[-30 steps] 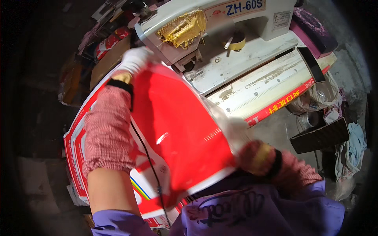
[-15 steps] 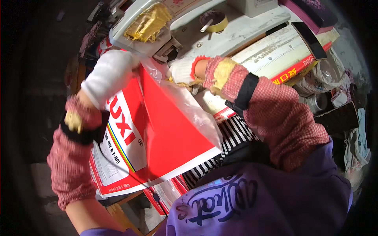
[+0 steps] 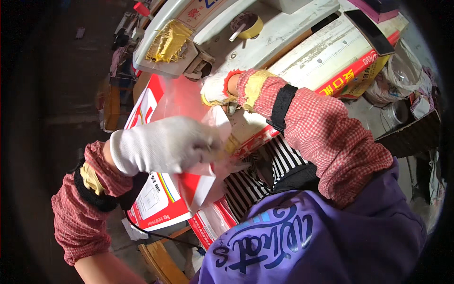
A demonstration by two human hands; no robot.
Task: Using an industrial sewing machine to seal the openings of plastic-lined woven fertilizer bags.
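Left hand (image 3: 163, 144) in a white glove, fingers closed around the near edge of a red and white plastic bag (image 3: 189, 142), pinching it where the film bunches up; hand is motion-blurred. Right hand (image 3: 218, 88), also white-gloved with a yellowed cuff, presses on the bag's far end right under the head of the white sewing machine (image 3: 198, 33); fingers curled onto the film, but a full clamp vs. just pressing, cannot tell. Bag runs from machine head down toward the person's lap, tilted, translucent upper part, printed red lower part. More red and white printed bags (image 3: 153, 203) lie stacked underneath and hang off the near-left edge. Both forearms in red checked sleeve covers with black bands; purple top with print fills lower right and hides the near table edge. On the machine: yellow cloth patch (image 3: 168, 40) taped to the head, roll of tape (image 3: 248, 26) on the bed behind. Right of that a white worktable (image 3: 321, 52) with ruler marks, red printed strip (image 3: 350, 78) along its front, dark flat bar (image 3: 369, 31) lying on top. Clear crumpled plastic (image 3: 402, 80) and a box of scraps at far right. Floor at left is dark, cluttered, details unreadable. Wooden piece (image 3: 161, 260) near bottom.
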